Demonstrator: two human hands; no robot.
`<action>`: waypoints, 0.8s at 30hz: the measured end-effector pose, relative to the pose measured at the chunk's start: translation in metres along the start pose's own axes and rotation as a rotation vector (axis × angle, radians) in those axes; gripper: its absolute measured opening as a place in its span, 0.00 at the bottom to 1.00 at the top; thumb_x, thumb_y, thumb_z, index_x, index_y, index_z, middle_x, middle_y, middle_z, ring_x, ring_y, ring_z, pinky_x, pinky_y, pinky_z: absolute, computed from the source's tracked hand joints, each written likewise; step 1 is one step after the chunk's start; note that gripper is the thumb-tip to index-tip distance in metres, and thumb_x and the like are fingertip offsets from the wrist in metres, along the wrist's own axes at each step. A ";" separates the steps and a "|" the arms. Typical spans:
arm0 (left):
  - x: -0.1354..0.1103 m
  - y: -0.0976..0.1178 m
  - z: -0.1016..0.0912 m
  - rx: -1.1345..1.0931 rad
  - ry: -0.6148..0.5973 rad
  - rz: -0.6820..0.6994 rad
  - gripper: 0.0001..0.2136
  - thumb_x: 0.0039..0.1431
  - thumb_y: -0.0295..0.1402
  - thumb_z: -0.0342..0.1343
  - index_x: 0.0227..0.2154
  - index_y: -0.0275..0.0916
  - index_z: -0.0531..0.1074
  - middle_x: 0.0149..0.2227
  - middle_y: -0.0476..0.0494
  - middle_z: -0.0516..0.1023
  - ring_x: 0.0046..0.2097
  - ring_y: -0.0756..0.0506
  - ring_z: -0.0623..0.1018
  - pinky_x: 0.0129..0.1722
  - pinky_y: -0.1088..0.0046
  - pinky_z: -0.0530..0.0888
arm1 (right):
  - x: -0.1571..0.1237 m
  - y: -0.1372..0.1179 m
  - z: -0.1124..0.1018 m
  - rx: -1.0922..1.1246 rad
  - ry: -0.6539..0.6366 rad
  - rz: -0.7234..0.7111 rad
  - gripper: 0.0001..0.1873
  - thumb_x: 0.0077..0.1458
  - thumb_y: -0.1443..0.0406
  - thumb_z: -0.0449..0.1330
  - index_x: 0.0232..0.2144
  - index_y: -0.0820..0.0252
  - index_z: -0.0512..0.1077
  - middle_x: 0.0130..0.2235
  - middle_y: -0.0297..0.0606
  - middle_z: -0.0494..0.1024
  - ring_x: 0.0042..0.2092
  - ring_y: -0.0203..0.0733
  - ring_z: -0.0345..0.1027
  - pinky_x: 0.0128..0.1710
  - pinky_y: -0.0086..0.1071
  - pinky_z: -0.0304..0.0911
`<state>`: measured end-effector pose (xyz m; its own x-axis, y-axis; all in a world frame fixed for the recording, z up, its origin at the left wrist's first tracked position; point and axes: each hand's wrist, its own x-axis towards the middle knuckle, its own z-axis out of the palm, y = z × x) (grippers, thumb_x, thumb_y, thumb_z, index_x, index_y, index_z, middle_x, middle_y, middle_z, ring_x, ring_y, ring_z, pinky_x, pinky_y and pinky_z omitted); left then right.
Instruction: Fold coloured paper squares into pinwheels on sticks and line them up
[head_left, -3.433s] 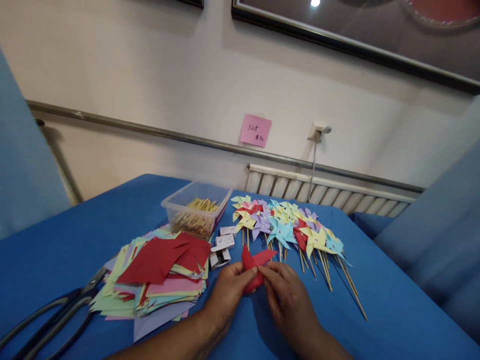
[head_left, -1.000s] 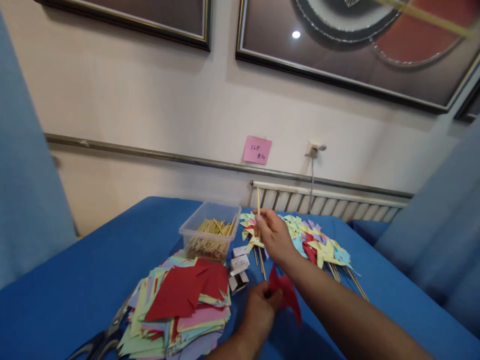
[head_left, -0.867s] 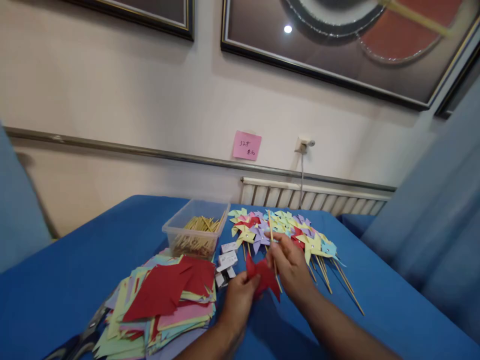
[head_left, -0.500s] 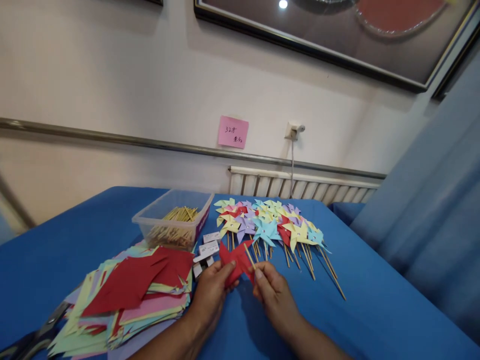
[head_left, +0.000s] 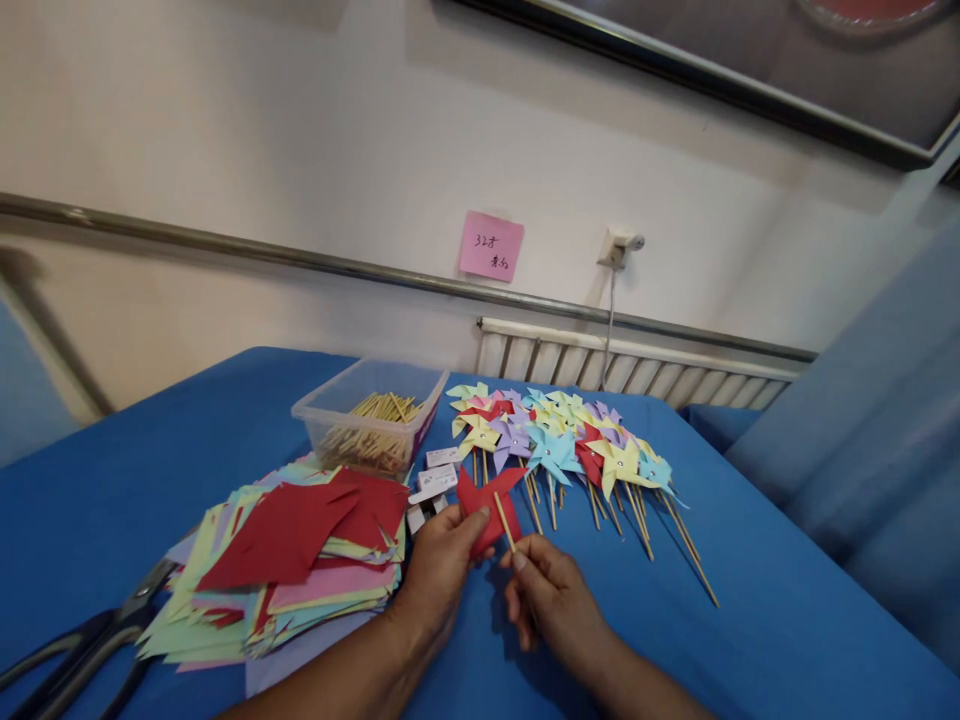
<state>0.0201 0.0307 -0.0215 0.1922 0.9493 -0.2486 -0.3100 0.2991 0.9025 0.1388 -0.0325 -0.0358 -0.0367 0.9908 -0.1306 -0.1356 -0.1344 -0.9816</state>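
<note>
Pinwheel [head_left: 485, 499]: red paper, likely light, easily creased; best held near centre | left hand [head_left: 441, 560] pinches it above blue counter [head_left: 660, 650] | right hand [head_left: 553, 595] grips slim, probably stiff stick [head_left: 505, 522]

Your left hand [head_left: 442, 565] has a pinwheel [head_left: 484, 500] in it. Your right hand [head_left: 551, 595] has a stick [head_left: 504, 522], on your side of that pinwheel. To your left on the table [head_left: 750, 600] is the paper pile [head_left: 285, 570], with the scissors [head_left: 142, 595] on its left. Behind the pile sits the tub [head_left: 409, 375], with more sticks [head_left: 375, 430] in it. The little boxes [head_left: 436, 482] are between the pile and the other pinwheels [head_left: 555, 450], which lie past your right hand. Behind the table is the heater [head_left: 637, 370].
</note>
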 end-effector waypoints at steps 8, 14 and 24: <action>-0.003 0.003 0.004 0.012 0.004 0.029 0.12 0.40 0.39 0.63 0.22 0.35 0.72 0.21 0.49 0.74 0.23 0.51 0.71 0.25 0.76 0.68 | -0.001 0.001 -0.001 -0.025 -0.029 0.039 0.28 0.48 0.42 0.54 0.32 0.61 0.62 0.18 0.28 0.71 0.12 0.28 0.56 0.11 0.20 0.46; -0.004 0.006 0.005 0.012 0.005 0.023 0.12 0.39 0.40 0.63 0.22 0.35 0.72 0.20 0.49 0.74 0.22 0.51 0.71 0.24 0.75 0.68 | 0.000 0.001 -0.001 -0.059 -0.023 0.034 0.28 0.47 0.41 0.54 0.32 0.61 0.62 0.18 0.29 0.72 0.12 0.28 0.57 0.11 0.21 0.46; -0.003 0.007 0.001 0.051 0.033 0.039 0.13 0.40 0.40 0.63 0.23 0.34 0.73 0.21 0.47 0.75 0.24 0.50 0.72 0.25 0.75 0.69 | 0.001 0.002 -0.001 -0.074 0.003 0.014 0.28 0.47 0.42 0.55 0.31 0.61 0.63 0.18 0.29 0.71 0.12 0.28 0.57 0.11 0.21 0.47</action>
<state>0.0186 0.0299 -0.0137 0.1502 0.9630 -0.2240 -0.2681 0.2577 0.9283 0.1393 -0.0316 -0.0383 -0.0352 0.9889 -0.1445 -0.0615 -0.1464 -0.9873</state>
